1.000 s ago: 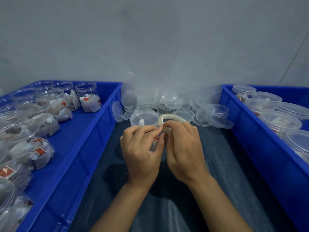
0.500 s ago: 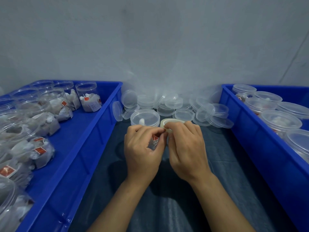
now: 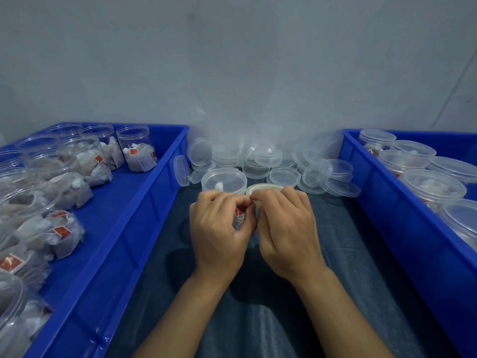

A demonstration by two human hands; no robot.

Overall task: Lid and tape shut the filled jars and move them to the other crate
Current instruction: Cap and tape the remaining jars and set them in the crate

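While both hands' fingers pinch the tape roll beside the lidded jar, blue crates flank them.

Both hands — left hand, right hand — pinching the tape roll against a lidded jar, between two blue crates

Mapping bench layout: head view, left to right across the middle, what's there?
Left blue crate of unlidded filled jars → left hand at the lidded jar → tape roll in right hand → right blue crate of lidded jars.
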